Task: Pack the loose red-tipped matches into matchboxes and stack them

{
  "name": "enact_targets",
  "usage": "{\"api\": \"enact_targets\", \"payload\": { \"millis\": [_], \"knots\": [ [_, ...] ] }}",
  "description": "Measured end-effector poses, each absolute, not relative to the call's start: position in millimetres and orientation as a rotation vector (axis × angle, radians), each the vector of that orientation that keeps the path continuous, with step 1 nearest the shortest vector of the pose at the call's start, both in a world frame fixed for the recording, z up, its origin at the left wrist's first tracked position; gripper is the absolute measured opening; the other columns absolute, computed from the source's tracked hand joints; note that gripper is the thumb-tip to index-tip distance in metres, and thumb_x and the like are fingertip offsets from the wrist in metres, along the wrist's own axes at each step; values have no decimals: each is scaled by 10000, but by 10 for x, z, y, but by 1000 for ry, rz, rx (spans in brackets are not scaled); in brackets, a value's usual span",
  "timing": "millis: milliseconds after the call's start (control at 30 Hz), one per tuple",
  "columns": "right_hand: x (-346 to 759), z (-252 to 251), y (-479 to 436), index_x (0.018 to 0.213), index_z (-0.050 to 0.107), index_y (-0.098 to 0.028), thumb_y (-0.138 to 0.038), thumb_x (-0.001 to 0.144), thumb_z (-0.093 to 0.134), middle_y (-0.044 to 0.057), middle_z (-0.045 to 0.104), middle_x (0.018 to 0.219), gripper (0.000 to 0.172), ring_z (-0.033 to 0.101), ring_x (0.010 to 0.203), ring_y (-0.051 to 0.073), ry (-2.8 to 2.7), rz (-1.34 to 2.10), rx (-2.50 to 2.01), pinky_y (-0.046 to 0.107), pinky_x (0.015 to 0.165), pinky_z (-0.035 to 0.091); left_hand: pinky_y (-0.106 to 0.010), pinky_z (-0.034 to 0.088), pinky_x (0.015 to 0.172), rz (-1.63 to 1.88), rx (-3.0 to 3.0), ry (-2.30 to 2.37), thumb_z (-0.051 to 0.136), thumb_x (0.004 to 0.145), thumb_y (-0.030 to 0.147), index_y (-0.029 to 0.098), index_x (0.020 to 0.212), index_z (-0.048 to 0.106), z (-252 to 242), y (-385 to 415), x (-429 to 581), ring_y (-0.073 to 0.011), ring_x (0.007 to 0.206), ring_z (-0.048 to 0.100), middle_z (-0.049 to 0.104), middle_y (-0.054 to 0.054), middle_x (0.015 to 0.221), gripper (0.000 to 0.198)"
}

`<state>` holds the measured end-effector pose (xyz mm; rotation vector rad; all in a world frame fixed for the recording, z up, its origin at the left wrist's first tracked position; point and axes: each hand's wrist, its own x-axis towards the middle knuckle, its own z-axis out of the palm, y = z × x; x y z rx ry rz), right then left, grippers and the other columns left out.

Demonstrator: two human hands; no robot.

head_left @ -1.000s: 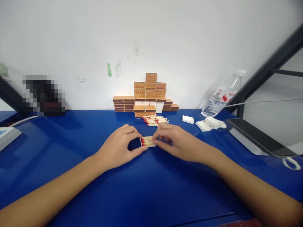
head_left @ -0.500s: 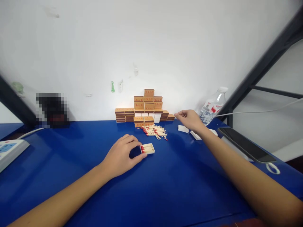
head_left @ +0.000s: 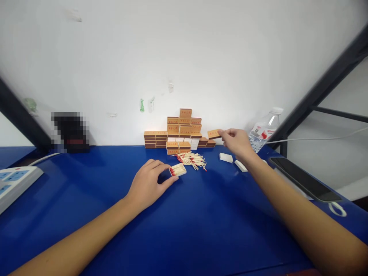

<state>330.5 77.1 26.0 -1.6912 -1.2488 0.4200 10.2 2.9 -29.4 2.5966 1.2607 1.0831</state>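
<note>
My left hand point(head_left: 148, 184) rests on the blue table point(head_left: 184, 230), its thumb and fingers pinching the left end of a small white tray filled with red-tipped matches point(head_left: 178, 170). My right hand point(head_left: 237, 142) is stretched out to the far right of the matchbox stack point(head_left: 179, 130) and holds one brown matchbox cover point(head_left: 214, 133) lifted between thumb and fingers. A loose pile of matches point(head_left: 192, 159) lies just behind the filled tray.
Empty white trays point(head_left: 226, 157) lie right of the match pile. A plastic water bottle point(head_left: 266, 130) stands at the back right, a dark phone point(head_left: 304, 173) on a slanted stand beside it. A white power strip point(head_left: 14, 184) sits far left. A white wall backs the table.
My right hand left the filled tray, reached back right to the stack and picked up a brown matchbox cover. My left hand stayed on the tray, which tilted slightly.
</note>
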Motion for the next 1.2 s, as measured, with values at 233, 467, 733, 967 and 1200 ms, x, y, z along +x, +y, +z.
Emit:
{"api": "enact_targets", "payload": {
  "millis": [233,467,733,967,1200],
  "knots": [
    [2842,26,79,771,603,-200,-711,841,702,-35,549,623,525,462,506,102,-1672,999,-1293,245,474,324,-418,585,845,1133,2564,1224,754,939,444,208,1164,752,-315,41,92,-247,950,690,766,-61,1020,326],
    [2791,-34,97,774,566,-207,-692,902,647,-50,524,615,508,456,511,97,-1716,1082,-1215,244,474,318,-422,603,860,1212,2559,1166,764,935,403,206,1181,749,-321,52,83,-246,956,723,778,-66,1049,315],
    [2807,32,17,782,547,-209,-671,942,616,-43,549,605,494,475,502,95,-1816,1095,-1219,243,472,324,-393,621,893,1290,2488,1129,799,908,379,226,1188,760,-285,37,91,-230,973,751,797,-42,1069,322],
    [2677,-68,-40,1080,567,-230,-596,979,614,-2,640,786,383,597,640,153,-1677,968,-1174,270,528,462,-362,628,895,1310,2429,1099,831,880,348,239,1204,770,-253,51,98,-209,949,765,805,-26,1071,347],
    [2277,-182,-394,1638,339,-344,-617,1080,373,89,434,1653,621,478,1448,316,-1773,899,-1104,523,1078,526,-361,622,891,1440,2357,1059,835,873,329,262,1212,770,-258,-19,136,-209,941,770,823,-19,1049,352]
  ]
}}
